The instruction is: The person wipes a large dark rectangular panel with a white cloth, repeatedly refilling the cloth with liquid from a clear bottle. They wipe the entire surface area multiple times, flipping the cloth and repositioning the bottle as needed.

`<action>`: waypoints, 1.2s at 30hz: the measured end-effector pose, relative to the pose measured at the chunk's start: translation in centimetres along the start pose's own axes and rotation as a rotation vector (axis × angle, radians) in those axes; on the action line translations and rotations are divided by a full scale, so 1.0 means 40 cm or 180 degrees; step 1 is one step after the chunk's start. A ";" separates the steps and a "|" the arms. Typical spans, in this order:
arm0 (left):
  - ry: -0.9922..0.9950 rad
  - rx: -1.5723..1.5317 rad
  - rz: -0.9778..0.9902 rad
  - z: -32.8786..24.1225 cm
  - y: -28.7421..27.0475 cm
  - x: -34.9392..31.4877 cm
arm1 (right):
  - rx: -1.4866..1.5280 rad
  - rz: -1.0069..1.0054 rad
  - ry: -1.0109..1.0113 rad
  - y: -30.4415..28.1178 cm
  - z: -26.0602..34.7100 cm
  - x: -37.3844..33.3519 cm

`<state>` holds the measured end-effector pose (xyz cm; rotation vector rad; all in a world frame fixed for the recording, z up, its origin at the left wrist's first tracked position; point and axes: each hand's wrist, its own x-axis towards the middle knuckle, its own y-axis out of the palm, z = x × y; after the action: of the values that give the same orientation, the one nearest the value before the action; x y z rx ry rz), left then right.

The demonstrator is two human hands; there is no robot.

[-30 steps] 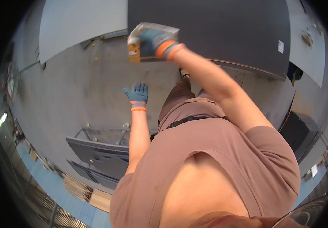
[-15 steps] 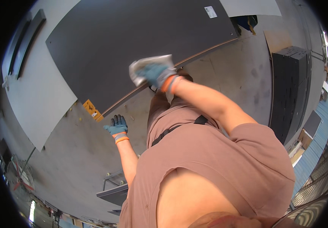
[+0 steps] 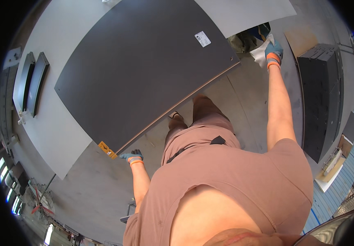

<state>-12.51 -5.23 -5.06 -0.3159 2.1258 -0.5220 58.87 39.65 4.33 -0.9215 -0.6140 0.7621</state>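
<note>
A large dark grey panel [image 3: 144,69] lies flat before me, with a white label [image 3: 203,39] near its right end. My right hand [image 3: 275,48], in a blue-grey glove with an orange cuff, is stretched out past the panel's right corner. Its fingers are closed on a crumpled white cloth [image 3: 260,54] that hangs off to the left. Low on the left, my gloved left hand [image 3: 132,156] holds nothing, its fingers extended. It is beside the panel's near left corner, where a yellow printed corner piece [image 3: 108,150] sits; whether the thumb touches that piece, I cannot tell.
A white board [image 3: 50,139] extends under the panel, bearing two dark strips [image 3: 39,84] on the left. Dark panels [image 3: 316,102] stand stacked at the right. Dark bundled material [image 3: 244,42] lies beyond the panel's right corner. A floor fan [image 3: 41,205] stands at the lower left.
My right hand has swung with the cloth from the panel's near edge out beyond its right corner. My left hand is now closer to the yellow corner piece. The view has shifted.
</note>
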 end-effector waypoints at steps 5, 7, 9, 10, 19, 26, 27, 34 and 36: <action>0.0766 0.1325 -0.1369 -0.043 -0.027 -0.033 | 0.0181 -0.0028 -0.0761 0.045 0.250 0.175; 0.1550 0.1621 -0.1473 -0.045 -0.007 -0.076 | 0.0028 0.0207 -0.1164 0.095 0.313 0.200; 0.2154 0.1991 -0.1582 -0.093 0.053 -0.105 | -0.0263 0.0389 -0.1723 0.193 0.291 0.276; 0.2301 0.2207 -0.1780 -0.128 0.025 -0.081 | -0.0494 0.0683 -0.1444 0.232 0.339 0.219; 0.2625 0.2397 -0.1013 -0.339 -0.011 0.060 | -0.0372 0.1175 0.0076 0.215 0.284 -0.224; 0.2388 0.2637 -0.0019 -0.353 0.047 0.112 | 0.0117 0.1946 0.0345 0.264 0.068 -0.301; 0.2333 0.2559 -0.0044 -0.356 0.036 0.098 | 0.0068 0.2066 0.0332 0.270 0.023 -0.311; 0.1605 0.2318 -0.0007 -0.359 -0.029 0.191 | 0.0008 0.2212 0.0591 0.262 -0.092 -0.272; 0.1653 0.1616 0.0359 -0.420 0.039 0.224 | 0.0670 0.1904 0.0471 0.276 -0.011 -0.262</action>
<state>-31.46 -3.36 -3.67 0.2541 2.3772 -1.1412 49.60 35.38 -6.97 -0.9630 -0.1126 1.2524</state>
